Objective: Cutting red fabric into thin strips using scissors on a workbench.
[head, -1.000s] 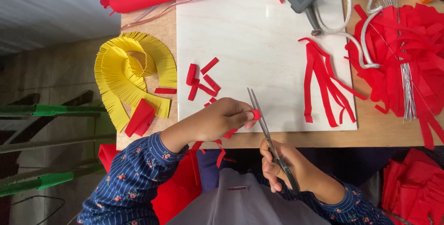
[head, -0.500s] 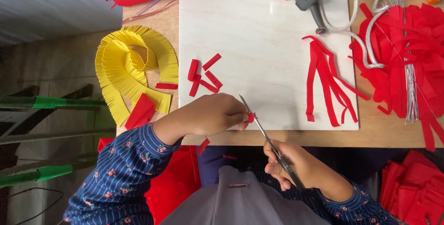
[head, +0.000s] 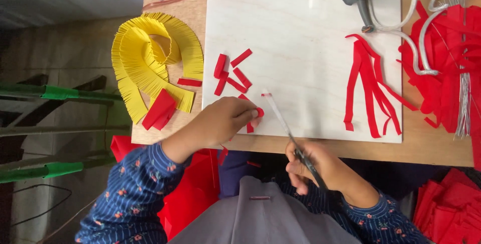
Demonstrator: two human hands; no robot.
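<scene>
A person in a blue patterned shirt worked at a pale wooden board [head: 310, 38], the left hand [head: 225, 121] pinching a small folded piece of red paper [head: 258, 112] between closed fingertips near the board's near edge. The right hand [head: 313, 166], wrapped tight around the handles, held scissors [head: 283, 124] whose blades pointed up beside that piece. Short red paper pieces [head: 231, 73] lay just beyond; long red strips [head: 373, 91] sat to the right, yellow fringed paper [head: 150, 63] to the left.
</scene>
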